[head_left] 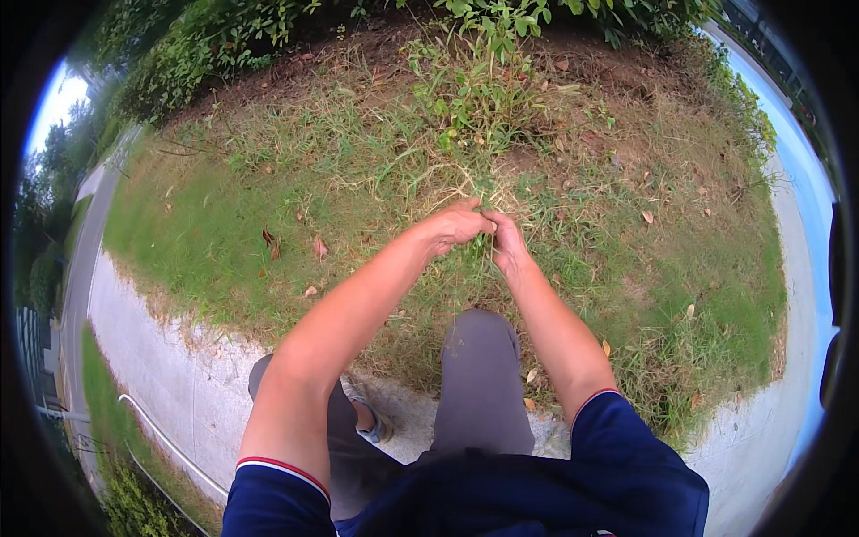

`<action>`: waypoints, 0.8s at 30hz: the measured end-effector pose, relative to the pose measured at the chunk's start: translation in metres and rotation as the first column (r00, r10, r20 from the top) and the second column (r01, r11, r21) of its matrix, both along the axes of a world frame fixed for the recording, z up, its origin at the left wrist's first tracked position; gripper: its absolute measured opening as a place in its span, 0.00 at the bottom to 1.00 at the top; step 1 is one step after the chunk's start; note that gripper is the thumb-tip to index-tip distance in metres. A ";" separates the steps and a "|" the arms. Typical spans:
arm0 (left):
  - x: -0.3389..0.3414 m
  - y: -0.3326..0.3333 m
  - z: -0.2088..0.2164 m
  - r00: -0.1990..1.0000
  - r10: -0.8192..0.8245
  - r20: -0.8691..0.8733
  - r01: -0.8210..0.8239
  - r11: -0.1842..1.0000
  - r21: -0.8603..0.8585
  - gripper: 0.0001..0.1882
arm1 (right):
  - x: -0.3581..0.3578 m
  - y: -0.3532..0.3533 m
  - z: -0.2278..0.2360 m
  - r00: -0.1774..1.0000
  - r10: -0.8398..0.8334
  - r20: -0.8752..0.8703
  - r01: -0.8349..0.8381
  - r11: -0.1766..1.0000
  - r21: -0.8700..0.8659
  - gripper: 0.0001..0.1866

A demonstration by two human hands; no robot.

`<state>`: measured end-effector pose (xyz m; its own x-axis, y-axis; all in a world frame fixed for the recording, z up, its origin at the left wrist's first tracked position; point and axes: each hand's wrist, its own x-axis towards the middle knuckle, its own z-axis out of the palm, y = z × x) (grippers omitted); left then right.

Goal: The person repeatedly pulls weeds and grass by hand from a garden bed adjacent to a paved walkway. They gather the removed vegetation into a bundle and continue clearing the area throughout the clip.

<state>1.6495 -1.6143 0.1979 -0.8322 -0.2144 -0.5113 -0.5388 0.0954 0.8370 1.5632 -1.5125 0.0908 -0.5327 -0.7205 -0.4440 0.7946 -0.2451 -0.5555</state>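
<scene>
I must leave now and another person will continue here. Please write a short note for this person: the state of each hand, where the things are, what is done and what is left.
Left hand: closed around a tuft of grass, knuckles up.
Right hand: closed on the same tuft, touching the left hand.
Place: the tuft stands in the thin, dry lawn, in front of the person's knee, just beyond the concrete kerb. A leafy weed clump grows farther ahead, near bare soil.
Done: both hands have a grip; the tuft looks still rooted.
Left: no pulled heap is visible; the weed clump and the grass around it are untouched.
</scene>
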 end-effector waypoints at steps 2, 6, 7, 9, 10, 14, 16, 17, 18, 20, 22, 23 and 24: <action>-0.001 0.014 0.004 0.999 -0.005 -0.038 0.014 0.967 0.255 0.37 | -0.004 0.040 -0.006 0.996 -0.076 0.035 0.079 0.992 -0.100 0.10; -0.015 0.024 0.026 0.988 -0.130 -0.089 0.152 0.932 0.330 0.25 | -0.037 0.158 -0.015 0.956 -0.275 -0.099 0.287 0.948 0.140 0.08; -0.017 0.019 0.028 0.981 -0.162 -0.109 0.182 0.960 0.214 0.22 | -0.046 0.192 -0.026 0.918 -0.364 -0.161 0.390 0.900 0.193 0.06; -0.023 -0.013 0.011 0.974 -0.221 -0.049 0.221 0.975 0.005 0.20 | -0.053 0.265 -0.007 0.812 -0.541 -0.219 0.583 0.763 0.279 0.07; -0.023 -0.033 -0.001 0.979 -0.201 -0.046 0.199 0.979 -0.036 0.19 | -0.060 0.314 0.003 0.778 -0.538 -0.324 0.627 0.699 0.345 0.07; 0.012 -0.136 -0.042 0.989 -0.065 0.131 0.101 0.951 -0.292 0.15 | -0.068 0.483 0.026 0.581 -0.312 -0.752 0.812 0.162 0.561 0.14; 0.030 -0.187 -0.071 0.974 -0.070 0.215 0.164 0.872 -0.460 0.13 | -0.058 0.574 0.021 0.437 -0.049 -0.898 0.892 -0.103 0.440 0.13; 0.037 -0.207 -0.087 0.959 -0.113 0.260 0.246 0.789 -0.563 0.13 | -0.047 0.629 0.019 0.445 0.188 -0.876 0.895 -0.137 0.425 0.12; 0.043 -0.216 -0.104 0.937 -0.149 0.315 0.326 0.691 -0.645 0.12 | -0.030 0.666 0.015 0.586 0.241 -0.773 0.810 -0.201 0.551 0.13; 0.058 -0.219 -0.131 0.879 -0.198 0.434 0.465 0.557 -0.688 0.13 | 0.005 0.697 0.011 0.645 0.685 -0.338 0.583 -0.155 0.797 0.20; 0.083 -0.226 -0.142 0.838 -0.226 0.496 0.540 0.474 -0.696 0.13 | 0.030 0.693 -0.005 0.784 0.620 0.005 0.385 -0.493 0.780 0.45; 0.093 -0.227 -0.152 0.835 -0.262 0.484 0.548 0.475 -0.688 0.14 | 0.043 0.685 -0.010 0.829 0.533 0.170 0.269 -0.646 0.714 0.61; 0.112 -0.236 -0.151 0.815 -0.273 0.511 0.577 0.464 -0.672 0.15 | 0.049 0.624 -0.016 0.781 0.584 0.224 0.279 -0.645 0.711 0.56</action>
